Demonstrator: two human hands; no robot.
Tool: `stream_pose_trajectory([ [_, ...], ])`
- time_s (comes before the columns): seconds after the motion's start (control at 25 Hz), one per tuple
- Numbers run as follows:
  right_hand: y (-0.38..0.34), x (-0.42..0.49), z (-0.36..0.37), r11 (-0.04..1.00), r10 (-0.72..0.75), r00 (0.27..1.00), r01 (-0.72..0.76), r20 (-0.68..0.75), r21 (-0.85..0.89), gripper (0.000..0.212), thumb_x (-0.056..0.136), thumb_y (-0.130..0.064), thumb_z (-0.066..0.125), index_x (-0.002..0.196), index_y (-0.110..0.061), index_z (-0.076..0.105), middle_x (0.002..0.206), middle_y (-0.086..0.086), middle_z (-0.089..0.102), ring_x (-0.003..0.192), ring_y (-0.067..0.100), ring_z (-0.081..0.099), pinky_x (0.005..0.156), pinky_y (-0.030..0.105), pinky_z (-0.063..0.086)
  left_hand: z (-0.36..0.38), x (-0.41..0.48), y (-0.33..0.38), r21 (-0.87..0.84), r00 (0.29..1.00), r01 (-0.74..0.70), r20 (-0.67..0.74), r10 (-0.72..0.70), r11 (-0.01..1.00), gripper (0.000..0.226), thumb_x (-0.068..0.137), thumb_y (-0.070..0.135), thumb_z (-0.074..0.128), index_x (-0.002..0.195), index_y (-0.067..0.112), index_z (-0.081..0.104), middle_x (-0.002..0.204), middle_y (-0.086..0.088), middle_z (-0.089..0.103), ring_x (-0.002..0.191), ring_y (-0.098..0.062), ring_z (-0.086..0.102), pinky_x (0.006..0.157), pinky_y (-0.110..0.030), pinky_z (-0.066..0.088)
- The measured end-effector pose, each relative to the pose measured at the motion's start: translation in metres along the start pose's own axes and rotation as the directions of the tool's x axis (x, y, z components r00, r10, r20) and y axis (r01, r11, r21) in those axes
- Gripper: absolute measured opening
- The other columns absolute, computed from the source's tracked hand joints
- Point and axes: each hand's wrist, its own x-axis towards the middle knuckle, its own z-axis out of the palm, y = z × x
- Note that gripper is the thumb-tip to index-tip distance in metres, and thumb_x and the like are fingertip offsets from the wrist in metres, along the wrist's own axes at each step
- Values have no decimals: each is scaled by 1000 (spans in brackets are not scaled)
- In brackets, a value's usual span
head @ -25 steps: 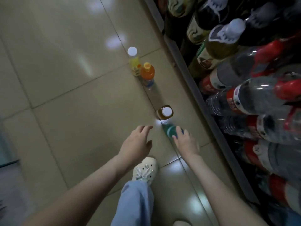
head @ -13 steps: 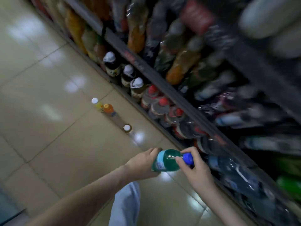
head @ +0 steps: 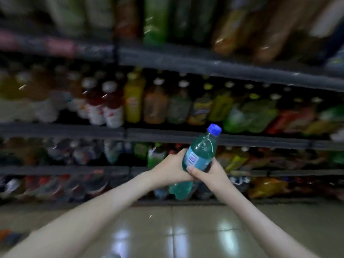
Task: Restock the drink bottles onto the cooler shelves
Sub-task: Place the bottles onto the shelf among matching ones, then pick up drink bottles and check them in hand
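Holding item: green bottle (head: 200,157), blue cap (head: 214,129), tilted, in front of the stocked shelves (head: 204,138). Left hand (head: 172,167) and right hand (head: 210,173) both clamp its middle. Risk: neighbouring bottles topple if it is pushed into a crowded row.

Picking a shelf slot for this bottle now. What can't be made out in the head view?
- Shelved bottles, head view: motion blur; labels and any free gap unreadable.
- Teal bottle label, head view: print too small, lower edge under the right hand.
- Left hand fingers, head view: mostly hidden behind the bottle.
- Top row, head view: cut off by the upper edge.
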Motion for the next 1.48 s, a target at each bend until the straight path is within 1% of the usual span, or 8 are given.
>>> stream_pose_trajectory([
  [0.16, -38, -31, -183, 992, -123, 951, 125, -283, -10, 39, 74, -21, 82, 103, -33, 58, 100, -14, 69, 91, -3, 65, 81, 21, 52, 36, 82, 170, 325, 951, -309, 132, 281, 894, 80, 78, 46, 67, 145, 29, 27, 122, -5, 63, 110, -23, 59, 86, -30, 47],
  [0.28, -50, -45, -301, 973, -229, 855, 222, -466, -71, 39, 72, -25, 82, 101, -32, 58, 98, -17, 68, 88, -9, 63, 76, 12, 48, 70, 133, 274, 514, 888, -409, 35, 458, 754, 77, 87, 42, 58, 150, 23, 16, 129, -9, 58, 115, -26, 55, 91, -35, 47],
  [0.44, -74, -39, -442, 913, -391, 666, 369, -636, -174, 42, 67, -27, 83, 101, -30, 58, 96, -17, 67, 85, -11, 62, 70, 8, 47, 112, 213, 396, 500, 634, -605, -170, 755, 620, 56, 90, 37, 56, 141, 22, 38, 126, -2, 59, 113, -22, 58, 90, -36, 47],
  [0.68, -90, -24, -632, 824, -512, 344, 455, -787, -338, 45, 75, -22, 79, 113, -15, 55, 100, -11, 64, 87, -7, 62, 69, 10, 48, 194, 339, 543, 492, 439, -682, -318, 841, 542, 47, 93, 32, 53, 137, 17, 43, 129, -1, 53, 110, -19, 56, 77, -28, 45],
  [0.88, -63, -9, -777, 765, -507, 173, 542, -844, -348, 53, 79, -19, 75, 125, -11, 51, 112, -6, 63, 99, 0, 63, 80, 12, 50, 273, 429, 604, 555, 409, -617, -380, 830, 558, 56, 92, 27, 57, 144, 18, 35, 145, -8, 37, 127, -24, 43, 83, -26, 47],
  [1.04, -33, 24, -886, 715, -525, 206, 632, -826, -297, 55, 78, -23, 75, 127, -12, 50, 114, -4, 64, 102, 5, 64, 84, 18, 53, 328, 497, 641, 604, 362, -511, -494, 790, 612, 61, 88, 22, 63, 143, 19, 36, 143, -18, 34, 130, -34, 36, 98, -41, 44],
  [1.28, -21, 84, -1000, 739, -562, 398, 636, -725, -223, 54, 76, -25, 77, 123, -13, 52, 110, -6, 65, 98, 0, 64, 82, 15, 52, 396, 562, 688, 539, 484, -404, -560, 673, 739, 63, 92, 27, 58, 147, 21, 29, 145, -12, 34, 130, -27, 36, 95, -32, 45],
  [1.48, -25, 108, -1028, 763, -565, 519, 624, -641, -168, 39, 75, -20, 80, 104, -27, 56, 99, -16, 64, 83, -15, 60, 66, 3, 46, 408, 583, 704, 521, 503, -377, -579, 642, 766, 61, 93, 28, 56, 147, 20, 28, 142, -5, 36, 128, -21, 39, 92, -20, 37],
])
